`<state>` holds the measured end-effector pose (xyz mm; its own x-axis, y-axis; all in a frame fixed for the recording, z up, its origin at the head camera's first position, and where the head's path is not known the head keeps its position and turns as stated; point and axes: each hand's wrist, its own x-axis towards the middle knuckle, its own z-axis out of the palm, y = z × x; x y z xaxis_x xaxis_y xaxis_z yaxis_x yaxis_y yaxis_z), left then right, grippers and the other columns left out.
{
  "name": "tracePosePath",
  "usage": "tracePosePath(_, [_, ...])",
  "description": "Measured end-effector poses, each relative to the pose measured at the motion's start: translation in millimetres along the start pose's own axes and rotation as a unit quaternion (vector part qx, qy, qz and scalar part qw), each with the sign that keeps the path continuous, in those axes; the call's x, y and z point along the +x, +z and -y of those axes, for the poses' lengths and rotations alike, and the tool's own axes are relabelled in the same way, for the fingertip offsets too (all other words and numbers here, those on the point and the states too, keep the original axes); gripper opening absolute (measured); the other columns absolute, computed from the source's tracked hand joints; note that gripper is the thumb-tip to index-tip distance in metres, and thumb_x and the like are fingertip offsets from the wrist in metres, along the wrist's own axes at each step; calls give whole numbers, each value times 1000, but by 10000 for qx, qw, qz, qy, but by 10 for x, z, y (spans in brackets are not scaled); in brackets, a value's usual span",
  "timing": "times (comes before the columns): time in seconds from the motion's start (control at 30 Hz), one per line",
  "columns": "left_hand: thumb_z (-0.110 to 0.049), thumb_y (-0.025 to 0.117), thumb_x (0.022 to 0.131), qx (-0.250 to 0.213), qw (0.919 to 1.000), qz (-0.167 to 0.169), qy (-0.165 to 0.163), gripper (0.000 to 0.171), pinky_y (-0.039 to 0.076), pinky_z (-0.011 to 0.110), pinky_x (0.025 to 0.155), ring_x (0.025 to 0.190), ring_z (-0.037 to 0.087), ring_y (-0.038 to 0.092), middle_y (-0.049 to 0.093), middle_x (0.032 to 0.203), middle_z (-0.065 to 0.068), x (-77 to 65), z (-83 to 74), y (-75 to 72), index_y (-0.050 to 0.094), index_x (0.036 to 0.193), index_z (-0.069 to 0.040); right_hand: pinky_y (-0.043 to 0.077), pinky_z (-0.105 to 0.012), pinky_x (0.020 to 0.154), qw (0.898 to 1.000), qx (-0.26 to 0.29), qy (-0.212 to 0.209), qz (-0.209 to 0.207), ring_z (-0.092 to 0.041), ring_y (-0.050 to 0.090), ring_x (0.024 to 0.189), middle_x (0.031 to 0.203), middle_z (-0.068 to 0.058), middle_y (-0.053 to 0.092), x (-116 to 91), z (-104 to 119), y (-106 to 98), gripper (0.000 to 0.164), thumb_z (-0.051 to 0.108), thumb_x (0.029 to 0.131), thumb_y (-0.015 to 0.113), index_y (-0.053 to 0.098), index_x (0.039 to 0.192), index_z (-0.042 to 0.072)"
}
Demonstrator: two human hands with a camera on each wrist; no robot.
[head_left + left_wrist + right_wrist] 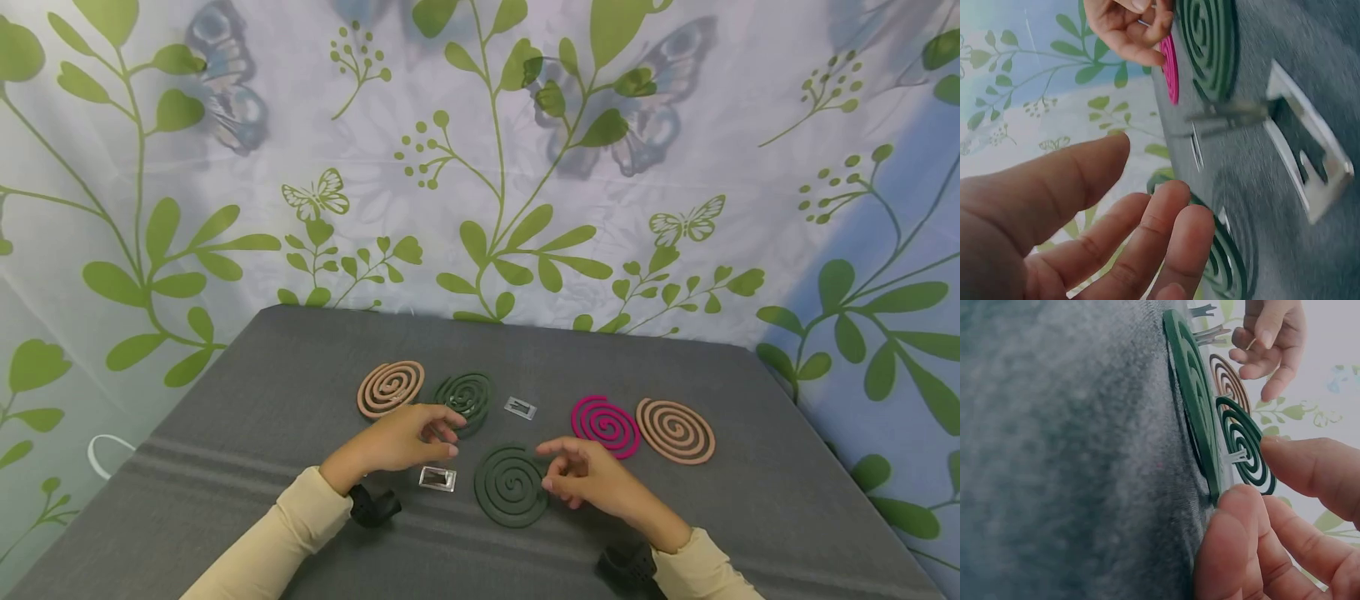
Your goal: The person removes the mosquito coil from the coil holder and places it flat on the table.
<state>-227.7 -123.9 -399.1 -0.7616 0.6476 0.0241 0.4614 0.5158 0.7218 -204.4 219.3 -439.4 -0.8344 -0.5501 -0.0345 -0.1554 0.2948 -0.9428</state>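
Observation:
A dark green mosquito coil (513,485) lies flat at the middle front. My right hand (596,479) hovers at its right edge, fingers loosely bent and thumb apart from them; whether a fingertip touches the coil I cannot tell. My left hand (411,437) is held in the air with relaxed fingers and nothing in them, in front of a second green coil (480,392). Just below that hand lies a metal coil stand (437,478), its raised prongs (1229,115) showing in the left wrist view. Another metal stand (520,407) lies farther back.
A tan coil (375,392) lies at the back left, beside the second green one. To the right are a pink coil (592,427) and another tan coil (693,429), close together. Grey cloth covers the table (315,350); a leaf-patterned curtain (465,192) hangs behind it.

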Motion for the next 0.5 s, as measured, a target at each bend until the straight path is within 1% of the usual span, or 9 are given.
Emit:
tracePosePath(0.07, [-17, 76, 104, 57, 9999, -110, -93, 44, 60, 32, 86, 101, 20, 75, 76, 114, 5, -12, 18, -25, 66, 142, 3, 56, -28, 60, 10000, -71, 7, -60, -10, 62, 72, 92, -7, 68, 25, 14, 4, 50, 5, 100, 75, 57, 141, -17])
tracePosePath(0.13, [-17, 77, 103, 11, 9995, -213, -246, 47, 60, 31, 82, 99, 20, 75, 76, 111, 2, -23, 28, -44, 64, 144, 2, 56, -28, 59, 9997, -212, -47, -109, -10, 62, 71, 93, -8, 69, 58, 28, 7, 49, 5, 100, 75, 57, 141, -16])
tracePosePath(0.23, [-16, 77, 103, -54, 9986, -364, -386, 53, 60, 31, 78, 96, 19, 75, 75, 107, 2, -33, 39, -68, 59, 149, 3, 56, -29, 59, 9988, -434, -131, -208, -11, 64, 71, 95, -9, 70, 117, 54, 10, 48, 6, 101, 76, 59, 140, -16])
tracePosePath(0.4, [-16, 78, 102, -49, 9963, -601, -609, 64, 60, 34, 75, 93, 20, 75, 75, 106, 3, -36, 67, -101, 51, 156, 5, 59, -32, 62, 9972, -636, -203, -326, -18, 68, 76, 100, -9, 72, 213, 116, 16, 48, 10, 102, 76, 61, 141, -13])
tracePosePath(0.5, [-17, 78, 102, -11, 9947, -685, -771, 68, 59, 34, 72, 90, 18, 74, 75, 106, 3, -31, 95, -116, 48, 158, 5, 60, -34, 65, 9971, -616, -256, -370, -21, 70, 81, 103, -10, 72, 274, 149, 30, 48, 11, 103, 76, 60, 142, -13])
